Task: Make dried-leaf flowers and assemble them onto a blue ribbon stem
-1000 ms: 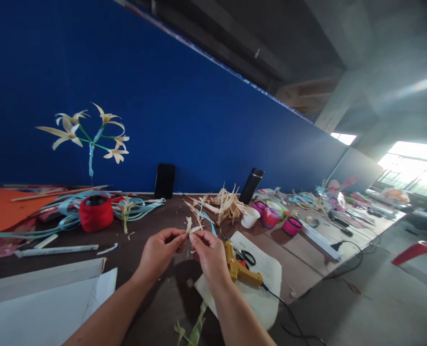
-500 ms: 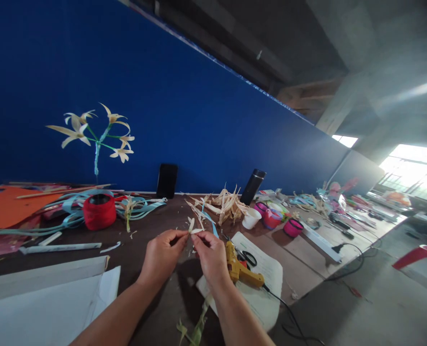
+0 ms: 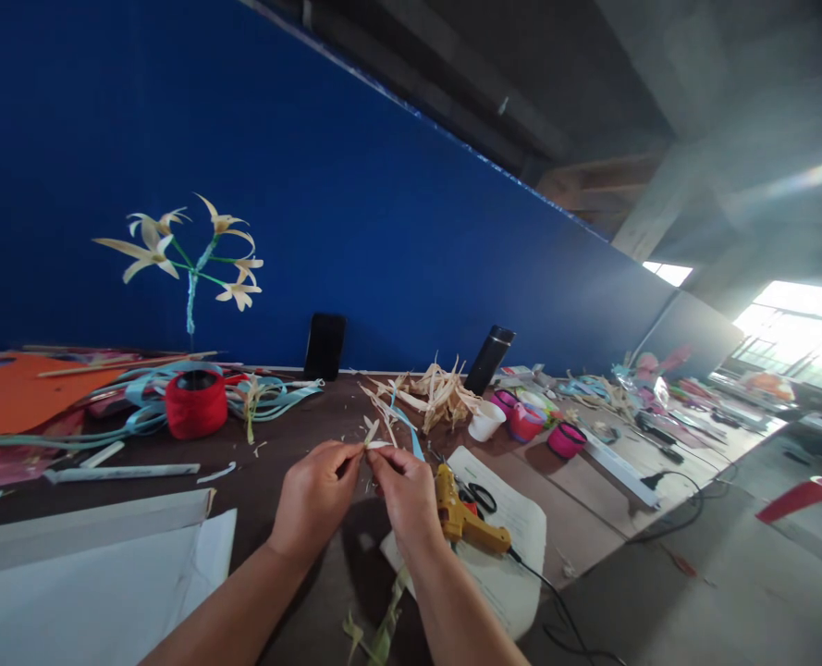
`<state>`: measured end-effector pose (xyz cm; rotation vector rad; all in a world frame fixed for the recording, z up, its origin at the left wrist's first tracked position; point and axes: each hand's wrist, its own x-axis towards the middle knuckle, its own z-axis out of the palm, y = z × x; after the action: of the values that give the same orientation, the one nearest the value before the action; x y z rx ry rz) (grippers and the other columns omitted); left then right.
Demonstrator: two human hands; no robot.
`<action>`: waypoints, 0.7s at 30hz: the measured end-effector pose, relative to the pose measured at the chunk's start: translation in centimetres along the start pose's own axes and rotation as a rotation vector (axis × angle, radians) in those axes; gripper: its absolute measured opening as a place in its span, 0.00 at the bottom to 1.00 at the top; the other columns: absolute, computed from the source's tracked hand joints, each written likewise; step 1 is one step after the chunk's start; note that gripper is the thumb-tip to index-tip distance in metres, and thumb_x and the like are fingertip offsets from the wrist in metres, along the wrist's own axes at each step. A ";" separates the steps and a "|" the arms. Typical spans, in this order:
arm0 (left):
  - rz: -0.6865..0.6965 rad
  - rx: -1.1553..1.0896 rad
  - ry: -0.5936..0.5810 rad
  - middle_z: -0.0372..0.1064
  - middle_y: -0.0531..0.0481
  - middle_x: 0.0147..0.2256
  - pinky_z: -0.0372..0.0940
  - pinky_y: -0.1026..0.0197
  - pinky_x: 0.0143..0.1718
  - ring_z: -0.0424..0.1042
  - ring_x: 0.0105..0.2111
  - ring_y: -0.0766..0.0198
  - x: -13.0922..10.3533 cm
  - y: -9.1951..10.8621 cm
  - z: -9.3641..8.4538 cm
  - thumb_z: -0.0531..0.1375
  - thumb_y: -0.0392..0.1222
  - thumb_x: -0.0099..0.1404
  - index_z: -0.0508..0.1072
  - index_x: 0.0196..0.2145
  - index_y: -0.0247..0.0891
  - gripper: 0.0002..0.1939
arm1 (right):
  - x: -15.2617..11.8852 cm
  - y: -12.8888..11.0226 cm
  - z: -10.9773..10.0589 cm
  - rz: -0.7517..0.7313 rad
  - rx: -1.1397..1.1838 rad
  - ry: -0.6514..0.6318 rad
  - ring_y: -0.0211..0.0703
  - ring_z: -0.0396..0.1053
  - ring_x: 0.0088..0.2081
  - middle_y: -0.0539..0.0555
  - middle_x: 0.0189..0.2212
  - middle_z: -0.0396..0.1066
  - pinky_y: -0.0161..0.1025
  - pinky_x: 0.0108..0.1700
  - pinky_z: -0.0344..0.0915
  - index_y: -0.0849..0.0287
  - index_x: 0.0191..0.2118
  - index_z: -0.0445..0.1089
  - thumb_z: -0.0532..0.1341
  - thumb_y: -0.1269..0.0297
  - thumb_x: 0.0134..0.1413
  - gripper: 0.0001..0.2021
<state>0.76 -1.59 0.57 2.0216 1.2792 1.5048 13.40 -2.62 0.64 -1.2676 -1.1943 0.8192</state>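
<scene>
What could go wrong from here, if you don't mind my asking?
The small pale piece pinched between the fingertips of the left hand and right hand looks thin, so it might tear or slip.
The yellow glue gun lies close beside the right wrist; if hot, which I cannot tell, it could burn on a brush.
Its black cord runs past the table edge, so a snag might drag the gun.
</scene>
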 end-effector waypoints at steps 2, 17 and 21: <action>0.022 0.033 -0.008 0.74 0.48 0.32 0.63 0.64 0.37 0.72 0.34 0.61 -0.1 -0.1 0.0 0.54 0.39 0.61 0.77 0.35 0.40 0.10 | 0.0 0.0 0.0 0.011 0.015 -0.004 0.36 0.61 0.23 0.49 0.22 0.71 0.31 0.23 0.55 0.61 0.34 0.77 0.62 0.60 0.47 0.11; 0.067 0.110 -0.005 0.74 0.47 0.32 0.63 0.63 0.36 0.72 0.33 0.62 -0.2 -0.4 0.3 0.53 0.38 0.63 0.76 0.35 0.38 0.11 | 0.2 0.2 0.3 0.077 0.151 -0.023 0.33 0.59 0.21 0.48 0.21 0.70 0.31 0.24 0.55 0.61 0.31 0.77 0.65 0.63 0.42 0.09; -0.061 0.036 -0.005 0.75 0.49 0.33 0.64 0.64 0.36 0.73 0.33 0.62 -0.1 -0.1 0.3 0.55 0.40 0.61 0.76 0.35 0.40 0.10 | 0.1 0.5 0.3 0.081 0.205 -0.022 0.32 0.60 0.22 0.47 0.22 0.70 0.30 0.25 0.56 0.61 0.32 0.75 0.66 0.65 0.42 0.09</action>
<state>1.00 -1.54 0.32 1.9884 1.3633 1.4579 13.26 -2.35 0.17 -1.1473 -1.0524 0.9910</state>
